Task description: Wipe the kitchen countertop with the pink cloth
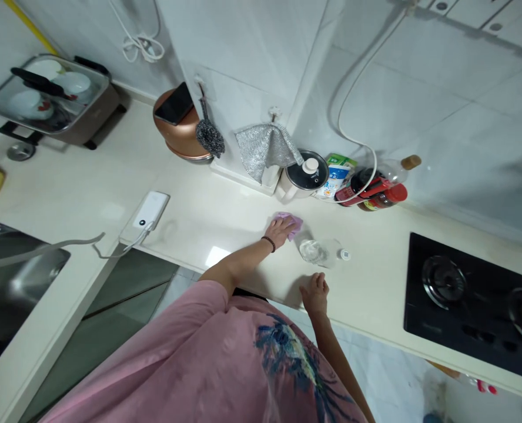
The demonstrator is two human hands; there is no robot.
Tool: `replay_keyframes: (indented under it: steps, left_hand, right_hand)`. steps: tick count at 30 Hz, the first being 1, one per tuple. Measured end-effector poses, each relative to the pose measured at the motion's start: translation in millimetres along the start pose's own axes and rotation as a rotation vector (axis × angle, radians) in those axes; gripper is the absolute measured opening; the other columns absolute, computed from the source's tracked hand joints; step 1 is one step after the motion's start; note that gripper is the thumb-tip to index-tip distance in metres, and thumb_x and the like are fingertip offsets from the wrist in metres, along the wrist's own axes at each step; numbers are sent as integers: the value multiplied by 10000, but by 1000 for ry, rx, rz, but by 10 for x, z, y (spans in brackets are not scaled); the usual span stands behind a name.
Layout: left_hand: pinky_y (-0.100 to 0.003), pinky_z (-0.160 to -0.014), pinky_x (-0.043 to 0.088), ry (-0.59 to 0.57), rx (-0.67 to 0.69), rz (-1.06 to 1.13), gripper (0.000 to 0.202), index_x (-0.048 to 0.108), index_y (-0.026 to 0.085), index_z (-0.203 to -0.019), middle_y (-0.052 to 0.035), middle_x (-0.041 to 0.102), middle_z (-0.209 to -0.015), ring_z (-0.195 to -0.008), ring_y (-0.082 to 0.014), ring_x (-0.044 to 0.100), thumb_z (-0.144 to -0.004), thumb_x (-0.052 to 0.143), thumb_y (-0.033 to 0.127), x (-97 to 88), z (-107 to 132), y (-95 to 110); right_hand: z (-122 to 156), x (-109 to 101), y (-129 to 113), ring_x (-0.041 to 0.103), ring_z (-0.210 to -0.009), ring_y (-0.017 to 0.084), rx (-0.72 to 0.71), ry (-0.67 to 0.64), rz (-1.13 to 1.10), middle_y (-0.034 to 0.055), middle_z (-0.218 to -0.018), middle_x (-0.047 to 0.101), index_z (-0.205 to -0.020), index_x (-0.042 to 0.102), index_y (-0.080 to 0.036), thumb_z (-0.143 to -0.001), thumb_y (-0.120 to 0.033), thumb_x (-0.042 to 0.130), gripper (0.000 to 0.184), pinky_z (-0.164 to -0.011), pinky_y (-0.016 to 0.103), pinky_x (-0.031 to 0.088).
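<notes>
My left hand (280, 232), with a dark beaded bracelet at the wrist, presses a small purple cloth (294, 225) onto the cream countertop (238, 217). The cloth sticks out past the fingers, partly covered by them. Just right of the cloth, a clear bottle (317, 252) with a white cap lies on its side. My right hand (315, 294) rests at the counter's front edge, below the bottle and apart from it. Its thumb stands away from the loosely bent fingers, and nothing shows in it.
A lidded pot (307, 173), seasoning bottles (369, 188) and a hanging silver cloth (267, 147) line the wall. The black gas stove (472, 305) is at right. A white power bank (151, 210), copper pot (181, 132), electric pan (58, 100) and sink (27, 276) are at left.
</notes>
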State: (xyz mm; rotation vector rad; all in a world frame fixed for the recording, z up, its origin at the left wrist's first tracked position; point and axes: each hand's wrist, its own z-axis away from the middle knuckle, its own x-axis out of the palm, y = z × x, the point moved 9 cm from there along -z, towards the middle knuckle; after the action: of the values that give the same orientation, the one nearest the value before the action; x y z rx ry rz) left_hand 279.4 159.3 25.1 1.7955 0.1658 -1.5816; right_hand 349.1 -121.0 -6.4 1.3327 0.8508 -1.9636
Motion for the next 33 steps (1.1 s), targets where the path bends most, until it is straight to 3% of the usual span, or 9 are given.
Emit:
replay_keyframes:
  steps: [4, 7, 11, 14, 16, 23, 26, 29, 33]
  left_hand:
    - [-513, -1106, 505, 24, -17, 55, 413, 640, 287, -1452, -115, 538, -1589, -1308, -281, 572, -1040, 639, 298, -82, -476, -26]
    - [-482, -1035, 588, 23, -10, 68, 409, 645, 210, -1386, -115, 630, -1429, -1213, -251, 661, -1043, 679, 430, -88, -703, -8]
    - [-524, -1118, 515, 18, -12, 75, 388, 643, 262, -1437, -127, 551, -1566, -1326, -283, 586, -1052, 644, 313, -84, -719, -3]
    - [-565, -1177, 393, -15, -2, 52, 563, 609, 332, -1528, -79, 396, -1726, -1445, -325, 443, -1020, 503, 114, -17, -443, 37]
    - [-570, -1167, 363, -46, 30, 23, 647, 567, 343, -1578, -51, 349, -1757, -1464, -348, 399, -993, 459, 90, 68, -129, 108]
    - [-476, -1146, 365, -46, 248, -59, 551, 577, 386, -1568, -38, 446, -1708, -1407, -309, 482, -1053, 476, 222, 280, 1245, 432]
    - [-451, -1137, 379, -58, 312, -54, 476, 645, 402, -1504, -45, 517, -1653, -1379, -302, 519, -1050, 547, 293, 301, 1638, 457]
    - [-427, -1129, 388, -72, 355, -36, 462, 660, 415, -1482, -38, 551, -1623, -1360, -289, 538, -1040, 578, 308, 266, 1721, 395]
    - [-458, -1154, 363, -38, 182, -26, 511, 626, 403, -1517, -30, 513, -1655, -1395, -297, 494, -1044, 509, 249, 69, 1249, 8]
  right_hand:
    - [14, -3, -5, 212, -1623, 380, 20, -6, -38, 332, -1721, 275, -1620, 297, 40, -970, -350, 433, 771, -1277, 535, 240]
    - [22, -22, 6, 214, -1618, 386, 61, -20, -68, 294, -1746, 254, -1639, 291, -6, -966, -361, 432, 774, -1276, 543, 243]
    - [16, -45, -17, 198, -1620, 388, 71, -46, -81, 300, -1751, 229, -1624, 301, 23, -948, -338, 430, 777, -1285, 529, 231]
    - [7, -59, -19, 211, -1614, 390, 76, -44, -78, 287, -1755, 237, -1635, 287, 2, -927, -323, 445, 795, -1282, 546, 230]
    - [1, -51, -12, 208, -1612, 397, 82, -50, -61, 296, -1752, 241, -1628, 295, 11, -921, -324, 446, 797, -1275, 556, 242]
    - [-25, -44, -38, 178, -1644, 355, 48, -71, 13, 317, -1708, 324, -1599, 328, 53, -928, -311, 434, 771, -1272, 512, 253]
    - [-36, -58, -74, 192, -1638, 369, 14, -76, 40, 337, -1674, 370, -1592, 323, 67, -917, -300, 437, 777, -1274, 535, 246]
    - [-42, -79, -74, 212, -1631, 375, 20, -65, 46, 346, -1677, 356, -1590, 320, 63, -917, -301, 436, 775, -1272, 542, 251]
    - [-43, -79, -41, 247, -1619, 364, 49, -61, 35, 317, -1708, 312, -1603, 323, 27, -933, -315, 441, 761, -1272, 509, 260]
